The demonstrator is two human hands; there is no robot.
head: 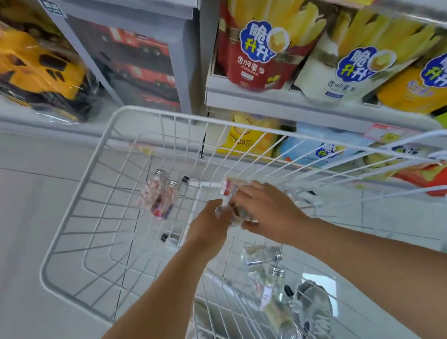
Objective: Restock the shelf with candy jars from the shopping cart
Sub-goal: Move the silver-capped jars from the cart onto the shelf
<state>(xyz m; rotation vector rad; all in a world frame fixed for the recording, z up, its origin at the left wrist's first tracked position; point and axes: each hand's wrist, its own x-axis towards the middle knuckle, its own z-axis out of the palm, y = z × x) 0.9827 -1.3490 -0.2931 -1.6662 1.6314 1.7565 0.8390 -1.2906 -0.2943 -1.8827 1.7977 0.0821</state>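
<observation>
From my remote seat, two bare forearms ran up from the near edge into the white wire shopping cart (166, 112). Nearest in its bed, on the right, lay a few clear near jars (259, 253) with metal caps, blurred behind the wire. A little farther in, both hands met over one small clear jar (231, 215). The right hand (267, 212) had fingers above and thumb below, curled round it. The left hand (210, 224) reached it with its fingertips, but I could not tell whether they were closed on it. Just beyond the fingers lay a labelled jar (229, 187), and farther left two pink candy jars (157, 196) lay side by side. Past the cart's far rim, on the right, stood the shelf (264, 104) with snack bags (254, 38); on the far left sat a yellow toy truck (36, 67). I judged this the pick-up step, with several jars not yet unloaded. The next move called for a firm hold, a lift clear of the wire wall, then a free spot on the shelf, which I could not make out.
</observation>
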